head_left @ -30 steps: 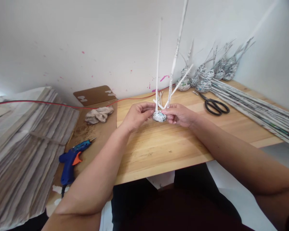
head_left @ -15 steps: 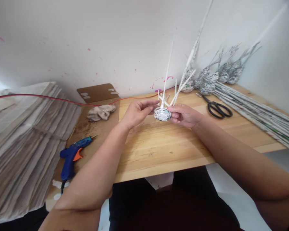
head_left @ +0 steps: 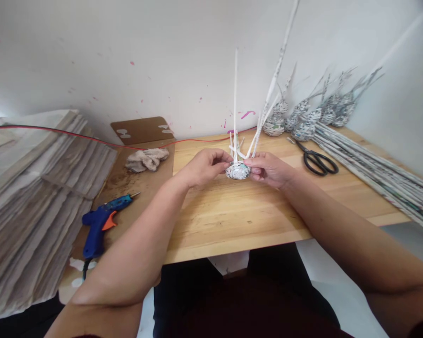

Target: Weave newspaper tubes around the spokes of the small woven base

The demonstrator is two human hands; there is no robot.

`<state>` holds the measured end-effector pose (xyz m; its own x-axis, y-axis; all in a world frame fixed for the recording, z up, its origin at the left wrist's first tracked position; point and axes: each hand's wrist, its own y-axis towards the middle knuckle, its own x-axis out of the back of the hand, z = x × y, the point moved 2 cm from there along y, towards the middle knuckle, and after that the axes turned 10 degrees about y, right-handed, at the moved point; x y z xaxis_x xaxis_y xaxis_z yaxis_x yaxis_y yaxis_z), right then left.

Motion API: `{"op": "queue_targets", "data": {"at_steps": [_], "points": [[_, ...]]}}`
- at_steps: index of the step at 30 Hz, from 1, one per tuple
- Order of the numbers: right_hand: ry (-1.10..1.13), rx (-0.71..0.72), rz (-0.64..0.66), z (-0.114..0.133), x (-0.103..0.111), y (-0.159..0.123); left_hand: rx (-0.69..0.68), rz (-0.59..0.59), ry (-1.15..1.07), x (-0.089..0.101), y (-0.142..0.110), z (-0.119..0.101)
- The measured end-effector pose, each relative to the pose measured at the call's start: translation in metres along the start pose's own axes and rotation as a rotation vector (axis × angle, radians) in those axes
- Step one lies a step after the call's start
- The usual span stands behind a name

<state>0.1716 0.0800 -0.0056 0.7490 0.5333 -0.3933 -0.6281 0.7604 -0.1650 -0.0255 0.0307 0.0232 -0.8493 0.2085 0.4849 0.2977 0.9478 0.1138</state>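
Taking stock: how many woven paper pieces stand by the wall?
5: leftmost piece, middle rear piece, middle front piece, inner right piece, far right piece; others may be hidden.

I am in a little workshop for making things out of paper. The wooden surface (head_left: 229, 220) has small dark marks. Near its back right corner sits a bunch of woven paper shapes (head_left: 305, 126). Long paper sticks (head_left: 370, 169) lie by its right edge, with black scissors (head_left: 319, 163) close by. At its left edge, a blue glue gun (head_left: 100, 220) rests on a stained brown board (head_left: 146, 195). Further left is a big stack of sheets (head_left: 45, 202). Behind the back edge, the white wall (head_left: 162, 56) has pink spots. My right fingers (head_left: 257, 171) hold a small round paper piece (head_left: 237, 172).
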Motion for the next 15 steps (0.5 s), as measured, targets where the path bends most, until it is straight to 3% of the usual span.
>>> {"op": "queue_targets", "data": {"at_steps": [5,15], "points": [[-0.026,-0.002,-0.004,0.0014,-0.0025,-0.0023,0.090,0.134,-0.202,-0.0017,-0.0014,0.0011],[-0.100,0.030,-0.036,0.0023,-0.0029,-0.0031,0.327,0.181,-0.427,-0.0026,-0.0048,0.0045]]}}
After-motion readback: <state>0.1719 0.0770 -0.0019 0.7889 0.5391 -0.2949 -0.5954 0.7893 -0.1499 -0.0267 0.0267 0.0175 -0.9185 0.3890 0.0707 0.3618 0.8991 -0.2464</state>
